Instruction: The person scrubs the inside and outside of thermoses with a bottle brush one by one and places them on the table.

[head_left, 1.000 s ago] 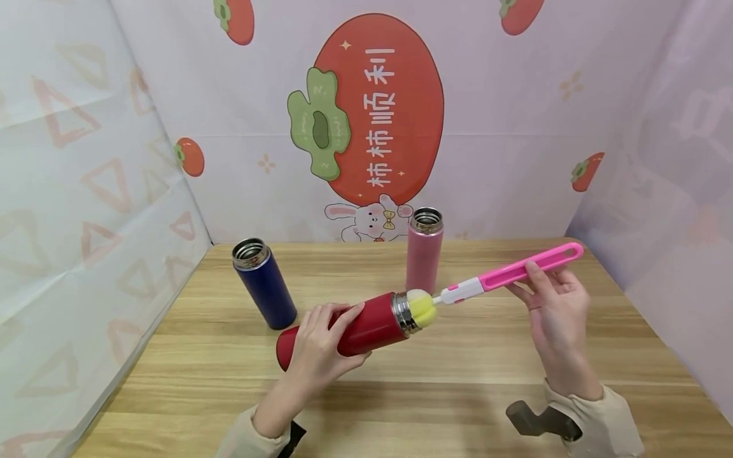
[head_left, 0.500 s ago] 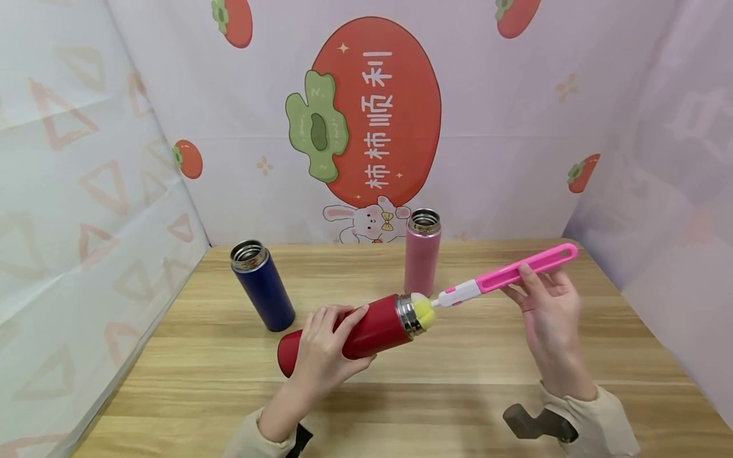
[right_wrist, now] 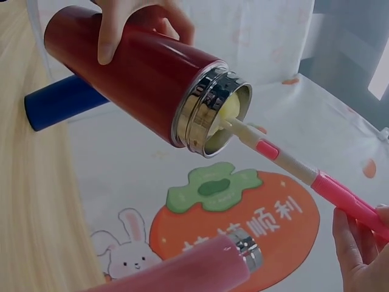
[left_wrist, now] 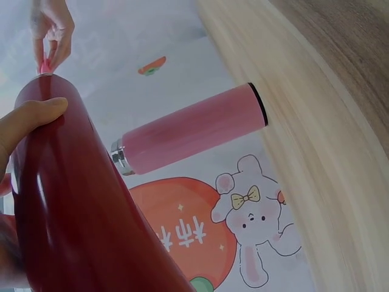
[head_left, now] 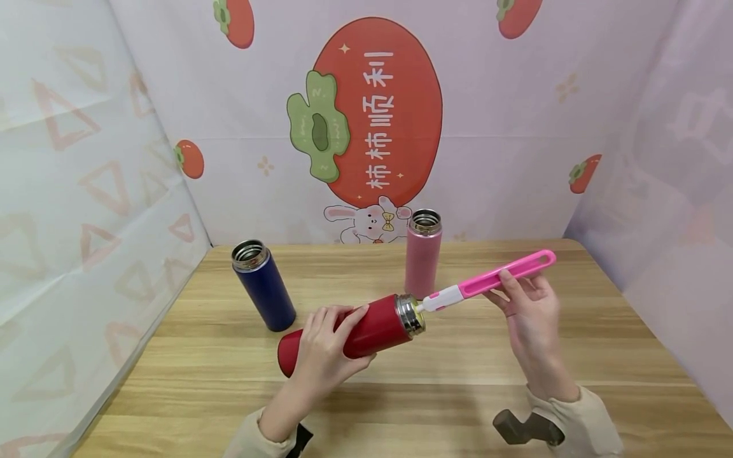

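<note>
My left hand (head_left: 323,350) grips a red thermos bottle (head_left: 375,327) round its body, tilted with its lidless steel mouth up to the right. Between thumb and fingers, my right hand (head_left: 529,315) holds the pink handle of a bottle brush (head_left: 489,280) with a white neck. The brush's yellow sponge head (right_wrist: 228,112) sits inside the bottle's mouth, seen best in the right wrist view; its front part is hidden by the bottle wall. In the left wrist view, the red bottle (left_wrist: 79,182) fills the left side, the brush mostly hidden behind it.
A blue bottle (head_left: 266,289) without a lid stands at the left on the wooden table (head_left: 458,407). Behind the red bottle's mouth stands a pink lidless bottle (head_left: 424,261). Printed cloth (head_left: 487,146) hangs along the back and sides.
My right hand has moved left and slightly down, pushing the sponge head from the rim into the red bottle. The left hand and bottle have barely shifted.
</note>
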